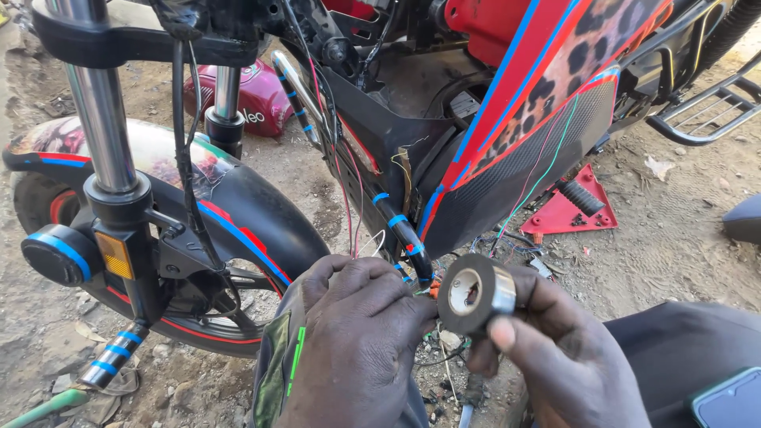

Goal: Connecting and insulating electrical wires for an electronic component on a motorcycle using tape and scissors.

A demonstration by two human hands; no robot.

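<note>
2 bare hands work low in the head view, close against the stripped side of a motorcycle. The right hand (555, 349) has its fingers curled around a roll of black electrical tape (478, 292), thumb pressed on the near rim and the roll's pale core turned toward the camera. The left hand (361, 333) sits just beside it, knuckles up and fingers folded down over a bunch of thin wires (428, 349); what lies inside that folded grip is hidden, so I cannot tell how firmly it pinches them. The tape roll sits right of the left hand's knuckles, just below the end of a black frame tube (404, 234) banded with blue tape. Loose red, white and green wires (349, 206) hang from the open bodywork above the hands. Behind them rises a side panel (547, 103) in red with blue stripes and a leopard-spot pattern. On the left stand the chrome fork leg (103, 127), the black front mudguard (238, 206) with red and blue stripes, and an orange reflector (116, 255). A red triangular plastic cover (575, 212) lies on the dirt ground (674, 230) to the right, near a metal footrest rack (705, 111). A dark red fuel tank (254, 99) rests on the ground beyond the fork.
</note>
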